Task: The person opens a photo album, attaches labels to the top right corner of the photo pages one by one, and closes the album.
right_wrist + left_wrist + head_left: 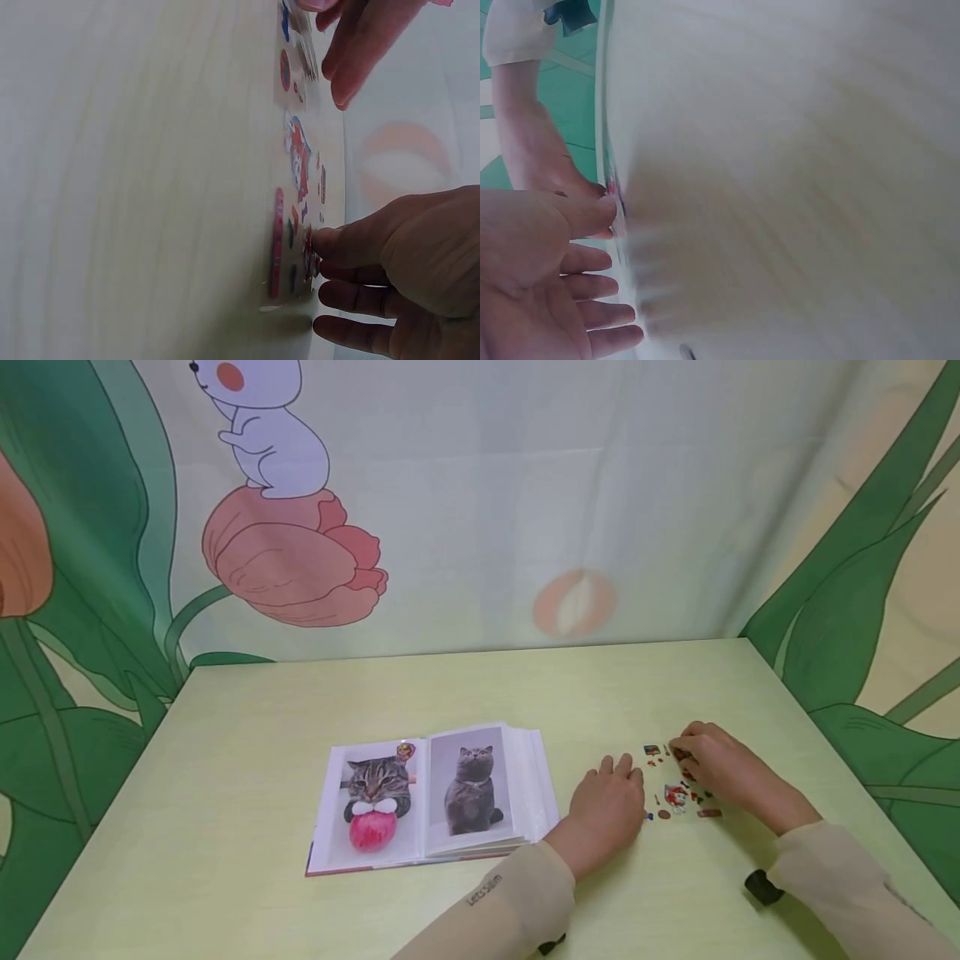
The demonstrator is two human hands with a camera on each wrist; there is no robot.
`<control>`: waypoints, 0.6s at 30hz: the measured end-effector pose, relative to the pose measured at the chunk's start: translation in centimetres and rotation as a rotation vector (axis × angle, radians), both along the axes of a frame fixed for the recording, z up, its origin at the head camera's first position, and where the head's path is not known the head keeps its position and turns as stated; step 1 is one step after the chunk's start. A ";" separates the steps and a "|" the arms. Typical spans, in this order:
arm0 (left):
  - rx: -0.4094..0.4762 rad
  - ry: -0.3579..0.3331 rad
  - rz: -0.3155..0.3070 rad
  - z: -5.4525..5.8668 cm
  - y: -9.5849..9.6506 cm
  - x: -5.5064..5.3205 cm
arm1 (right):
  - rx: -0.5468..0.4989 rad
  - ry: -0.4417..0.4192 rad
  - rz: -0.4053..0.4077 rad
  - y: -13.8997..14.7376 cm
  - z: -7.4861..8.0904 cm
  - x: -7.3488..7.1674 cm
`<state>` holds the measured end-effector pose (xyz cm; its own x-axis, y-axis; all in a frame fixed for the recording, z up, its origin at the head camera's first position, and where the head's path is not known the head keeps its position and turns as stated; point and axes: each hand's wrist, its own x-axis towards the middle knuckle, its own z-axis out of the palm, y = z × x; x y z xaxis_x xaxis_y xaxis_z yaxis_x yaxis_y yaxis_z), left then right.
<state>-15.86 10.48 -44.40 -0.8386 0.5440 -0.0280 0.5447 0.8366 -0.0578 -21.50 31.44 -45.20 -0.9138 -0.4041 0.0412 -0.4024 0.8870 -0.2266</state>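
Though transparent, colourful sticker sheet (677, 793)

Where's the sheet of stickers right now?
In the head view, the sticker sheet lies on the table right of the open album, beside the left hand and partly under the right hand.

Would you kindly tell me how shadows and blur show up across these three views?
Head: the open white-paged photo album looks fairly clear, with soft shadow below the beige right sleeve; left wrist: hazy, the pale wood-grained tabletop smeared, soft finger shadows beside the bare left hand; right wrist: dimmer, with dark shadow near the bare right hand's fingertips.
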 end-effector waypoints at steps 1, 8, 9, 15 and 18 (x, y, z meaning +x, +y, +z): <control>0.000 -0.003 0.005 -0.1 0.0 0.0 | 0.000 -0.002 0.004 0.0 0.0 -0.1; -0.010 -0.031 0.030 -0.3 0.0 -0.2 | -0.009 -0.027 0.023 0.2 0.2 -0.5; -0.012 -0.034 0.032 -0.4 0.0 -0.2 | -0.010 -0.030 0.022 0.2 0.2 -0.5; -0.026 -0.024 0.036 -0.5 0.2 -0.1 | 0.000 -0.054 0.018 0.2 0.4 -0.6; -0.032 -0.026 0.038 -0.4 0.3 0.0 | 0.007 -0.068 0.017 0.3 0.4 -0.8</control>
<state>-15.90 10.74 -44.83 -0.8573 0.5105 -0.0670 0.5144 0.8545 -0.0715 -22.28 31.71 -44.83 -0.9076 -0.4192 -0.0233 -0.4010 0.8819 -0.2478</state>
